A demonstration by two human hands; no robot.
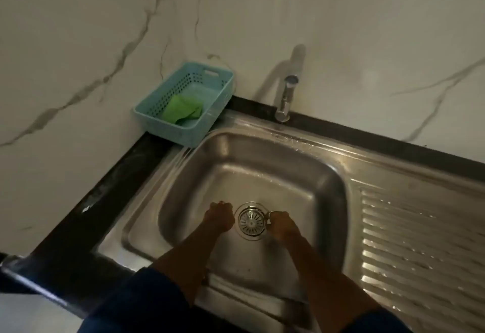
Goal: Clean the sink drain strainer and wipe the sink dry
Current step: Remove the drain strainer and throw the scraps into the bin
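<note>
Fingers of the right hand curl, pinching the right rim of the round perforated steel drain strainer, which sits in the stainless steel sink floor. Just left of the strainer, the left hand is fisted, holding nothing visible.

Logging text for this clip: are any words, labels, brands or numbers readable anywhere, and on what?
None readable. The blue basket, green cloth, faucet, drain strainer and sink show no print or markings. The picture is dim and soft, so any fine stamp would be lost.
</note>
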